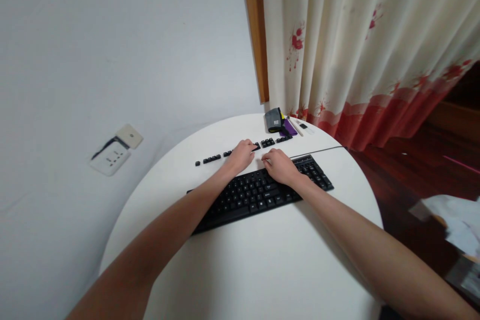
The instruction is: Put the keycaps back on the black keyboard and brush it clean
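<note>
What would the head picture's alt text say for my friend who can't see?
Two hands rest at the far edge of a black keyboard on a round white table: the left hand by a row of loose black keycaps, the right hand on the keys. Behind are a grey pouch and a flowered curtain.

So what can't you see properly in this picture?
1. Head view: part of the keyboard is hidden under the right hand and the other arm.
2. Whether the left hand pinches anything is hidden by its own fingers.
3. Letters on the loose keys are too small to read.
4. The white paper is blurred and cut by the right edge.
</note>
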A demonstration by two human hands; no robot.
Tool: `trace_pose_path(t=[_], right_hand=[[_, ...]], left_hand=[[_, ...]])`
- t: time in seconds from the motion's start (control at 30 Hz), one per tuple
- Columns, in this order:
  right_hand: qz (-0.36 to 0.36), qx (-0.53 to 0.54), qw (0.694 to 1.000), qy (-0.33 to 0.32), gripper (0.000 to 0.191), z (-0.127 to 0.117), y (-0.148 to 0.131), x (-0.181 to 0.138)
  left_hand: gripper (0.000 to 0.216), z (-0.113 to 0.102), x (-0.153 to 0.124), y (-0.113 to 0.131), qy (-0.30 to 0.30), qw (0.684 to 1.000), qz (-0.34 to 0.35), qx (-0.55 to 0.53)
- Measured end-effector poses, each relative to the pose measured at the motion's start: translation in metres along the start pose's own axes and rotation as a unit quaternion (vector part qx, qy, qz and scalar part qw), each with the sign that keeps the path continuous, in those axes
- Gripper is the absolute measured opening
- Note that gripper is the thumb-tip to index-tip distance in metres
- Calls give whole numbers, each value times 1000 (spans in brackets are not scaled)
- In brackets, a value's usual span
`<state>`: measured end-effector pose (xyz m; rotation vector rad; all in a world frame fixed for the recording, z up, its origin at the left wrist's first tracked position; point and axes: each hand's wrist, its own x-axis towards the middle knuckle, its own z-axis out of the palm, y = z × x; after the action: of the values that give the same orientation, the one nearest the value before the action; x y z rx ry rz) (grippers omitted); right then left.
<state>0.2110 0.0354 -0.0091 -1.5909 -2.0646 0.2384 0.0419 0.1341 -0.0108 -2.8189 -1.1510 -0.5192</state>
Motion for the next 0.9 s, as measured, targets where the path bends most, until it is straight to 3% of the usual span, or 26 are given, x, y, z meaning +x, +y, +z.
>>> trace_pose_path(t=[0.37, 0.7, 0.9], right_hand=[[1, 0, 1000, 0, 25, 3, 2, 1], [26, 6, 999, 32, 22, 3, 4, 1], [-58, -7, 998, 16, 28, 3, 0, 0]], left_hand=[[28, -2, -12, 0, -2, 1000, 13, -27], [27, -21, -32, 17, -10, 998, 32, -55], [22, -20, -27, 8, -17, 999, -11, -43]])
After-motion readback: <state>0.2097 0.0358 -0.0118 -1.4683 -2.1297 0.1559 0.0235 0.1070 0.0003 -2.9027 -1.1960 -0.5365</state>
